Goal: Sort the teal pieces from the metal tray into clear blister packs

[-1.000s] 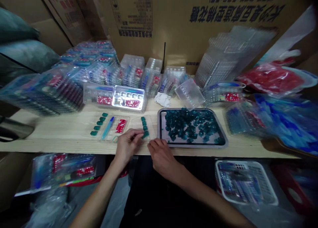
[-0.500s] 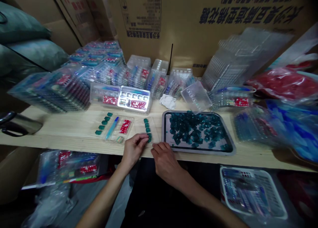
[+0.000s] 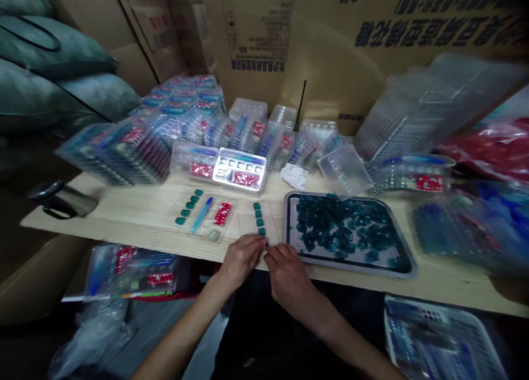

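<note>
Working at a pale wooden desk (image 3: 124,217), the person's left hand (image 3: 242,260) and right hand (image 3: 289,275) rest close together at its near edge, at 6 o'clock from a short column of small teal rectangular pieces (image 3: 259,220) lined up on a clear plastic blister tray (image 3: 248,220). The left fingers (image 3: 256,246) curl together and the right fingers (image 3: 276,251) bunch toward them, the 2 sets of fingertips just beside each other below the lowest piece; whether they are clamped on anything cannot be told. At 9 o'clock from that column lies a second clear blister tray (image 3: 206,217), holding 5 teal pieces in a slanted row, a slim blue pen-shaped item (image 3: 202,214) and a red printed card (image 3: 223,213). At 3 o'clock, a grey metal tray (image 3: 349,268) holds a heap of loose teal pieces (image 3: 343,228). At 12 o'clock sits a silver-lined clear tray (image 3: 239,169), with a crumpled white tissue (image 3: 294,176) beside it. Stacked clear blister packs (image 3: 124,154) rise at 10 o'clock, against brown cardboard boxes (image 3: 256,32).
</note>
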A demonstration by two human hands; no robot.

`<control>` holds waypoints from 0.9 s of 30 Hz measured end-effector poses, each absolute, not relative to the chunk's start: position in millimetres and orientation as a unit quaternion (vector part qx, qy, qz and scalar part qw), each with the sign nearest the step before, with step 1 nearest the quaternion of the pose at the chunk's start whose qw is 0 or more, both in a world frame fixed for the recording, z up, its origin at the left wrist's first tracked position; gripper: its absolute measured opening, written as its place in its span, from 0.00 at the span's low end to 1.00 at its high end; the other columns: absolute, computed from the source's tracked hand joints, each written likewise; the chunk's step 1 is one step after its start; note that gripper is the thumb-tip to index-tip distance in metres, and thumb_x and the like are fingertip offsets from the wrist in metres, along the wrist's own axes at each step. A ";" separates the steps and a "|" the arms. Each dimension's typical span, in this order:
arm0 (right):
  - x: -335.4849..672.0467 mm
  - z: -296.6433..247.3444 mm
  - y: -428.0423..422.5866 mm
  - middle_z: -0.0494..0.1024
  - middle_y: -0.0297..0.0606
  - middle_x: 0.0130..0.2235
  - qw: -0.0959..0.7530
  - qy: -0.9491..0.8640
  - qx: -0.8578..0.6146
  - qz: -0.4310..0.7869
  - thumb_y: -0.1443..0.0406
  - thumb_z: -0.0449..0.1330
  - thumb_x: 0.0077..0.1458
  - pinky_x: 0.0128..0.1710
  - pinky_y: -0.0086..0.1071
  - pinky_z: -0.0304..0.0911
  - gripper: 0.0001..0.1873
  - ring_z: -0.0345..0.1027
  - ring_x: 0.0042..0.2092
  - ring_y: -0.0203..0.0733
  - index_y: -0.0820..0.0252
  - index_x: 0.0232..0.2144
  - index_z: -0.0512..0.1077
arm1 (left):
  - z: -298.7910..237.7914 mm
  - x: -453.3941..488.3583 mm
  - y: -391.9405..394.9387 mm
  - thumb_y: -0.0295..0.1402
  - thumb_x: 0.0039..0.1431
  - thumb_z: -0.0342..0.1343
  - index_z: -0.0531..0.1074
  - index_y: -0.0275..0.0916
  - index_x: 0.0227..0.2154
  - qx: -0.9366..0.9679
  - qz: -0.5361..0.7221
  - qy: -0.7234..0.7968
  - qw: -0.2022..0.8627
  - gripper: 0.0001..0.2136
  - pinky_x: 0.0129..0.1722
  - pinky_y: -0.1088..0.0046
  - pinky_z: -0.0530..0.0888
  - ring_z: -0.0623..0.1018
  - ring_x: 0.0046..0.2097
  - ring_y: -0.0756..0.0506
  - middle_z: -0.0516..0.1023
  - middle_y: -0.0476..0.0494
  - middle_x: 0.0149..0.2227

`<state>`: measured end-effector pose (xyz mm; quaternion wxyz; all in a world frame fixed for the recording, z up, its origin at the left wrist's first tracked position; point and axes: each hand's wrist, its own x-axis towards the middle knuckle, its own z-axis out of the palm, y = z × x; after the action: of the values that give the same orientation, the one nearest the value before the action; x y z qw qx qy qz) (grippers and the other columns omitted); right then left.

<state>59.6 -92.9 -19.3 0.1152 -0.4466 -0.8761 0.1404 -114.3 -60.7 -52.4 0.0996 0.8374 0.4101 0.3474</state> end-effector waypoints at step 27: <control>55.9 -39.6 -103.0 0.72 0.51 0.51 0.108 -0.905 -0.407 0.050 0.68 0.59 0.53 0.54 0.47 0.52 0.28 0.62 0.52 0.54 0.64 0.57 0.66 | -49.7 -186.0 -80.7 0.37 0.64 0.54 0.74 0.42 0.51 0.718 0.243 0.650 -0.062 0.15 0.53 0.47 0.70 0.69 0.60 0.30 0.74 0.35 0.58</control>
<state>55.9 -103.0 -39.6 0.1077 -0.4075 -0.9054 0.0502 -186.0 -80.7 -49.7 -0.0621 0.7175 0.6498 0.2430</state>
